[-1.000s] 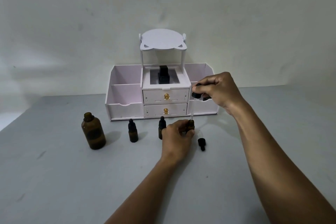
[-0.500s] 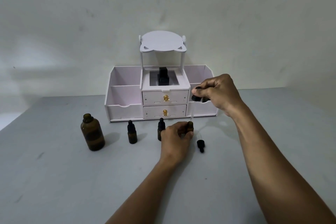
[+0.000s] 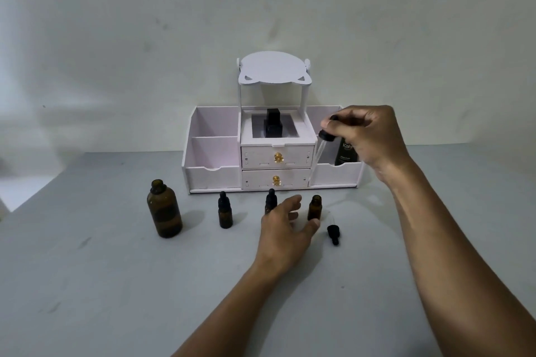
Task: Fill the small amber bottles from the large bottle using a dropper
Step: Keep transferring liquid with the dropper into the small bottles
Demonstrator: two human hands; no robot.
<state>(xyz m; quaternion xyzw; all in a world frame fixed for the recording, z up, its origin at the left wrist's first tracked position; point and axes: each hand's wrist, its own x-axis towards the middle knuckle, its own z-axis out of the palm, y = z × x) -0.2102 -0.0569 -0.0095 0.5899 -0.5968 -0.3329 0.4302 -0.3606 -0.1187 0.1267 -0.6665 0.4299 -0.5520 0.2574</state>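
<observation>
- The right grip (image 3: pixel 368 136) pinches the black rubber top of the dropper (image 3: pixel 317 153) with its thumb and fingers.
- A moment ago the glass tip sat down at the mouth of the open small bottle (image 3: pixel 314 207). Now the dropper is lifted up and hangs in the air in front of the white organizer (image 3: pixel 203 174).
- The dropper is long and thin. Its long line runs almost straight up and down, leaning a little. The rubber top is up and to the right. The glass tip points down and a bit left, above the open small bottle and not touching it.
- The left grip (image 3: pixel 285 226) was holding that small bottle. Now its fingers are spread out and hold nothing. The thumb is just beside the bottle's foot; I cannot tell if it touches.
- I think this means the drops for this bottle are in.
- A black cap (image 3: pixel 333 233) lies on the tabletop (image 3: pixel 116 284) just to the right of that bottle.
- Two more small bottles (image 3: pixel 224 213) stand to the left with their caps on.
- The large bottle (image 3: pixel 164 209) stands open, farthest left. The dropper may need to go there next for more.
</observation>
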